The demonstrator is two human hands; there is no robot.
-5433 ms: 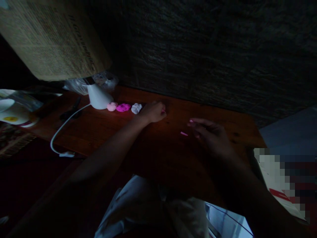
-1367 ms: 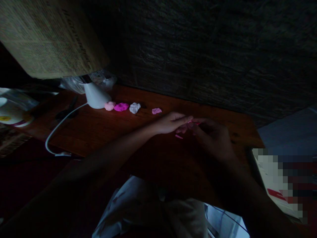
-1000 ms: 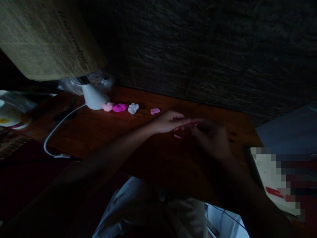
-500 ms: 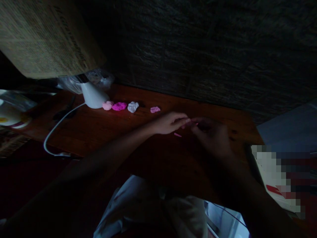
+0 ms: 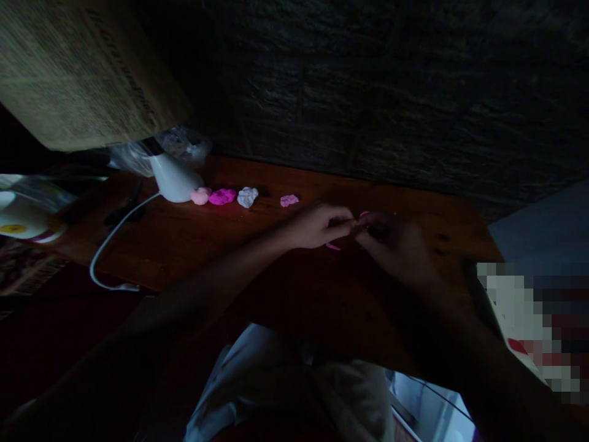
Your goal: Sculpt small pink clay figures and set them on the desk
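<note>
Over the wooden table, my left hand [image 5: 324, 224] and my right hand [image 5: 396, 245] meet fingertip to fingertip, both pinched closed. A small bit of pink modelling clay [image 5: 364, 213] shows at the fingertips; most of it is hidden by the fingers and the dim light. Just below my left hand lies a thin pink clay strip [image 5: 333, 247]. Beyond my left wrist sits a flattened light pink clay lump [image 5: 289, 201]. Further left, a white clay lump [image 5: 247, 197], a bright magenta clay lump [image 5: 223, 196] and a pale pink clay ball [image 5: 200, 196] stand in a row.
A lamp with a white base [image 5: 175, 178] and a printed shade [image 5: 105, 73] stands at the left, its white cable [image 5: 94, 261] curving over the table edge. Behind are crumpled plastic [image 5: 186, 144] and a dark wall [image 5: 368, 92]. A white container [image 5: 27, 218] is far left.
The view has shifted slightly. My hands stay together with small finger movements, and more pink now shows above the right fingertips.
</note>
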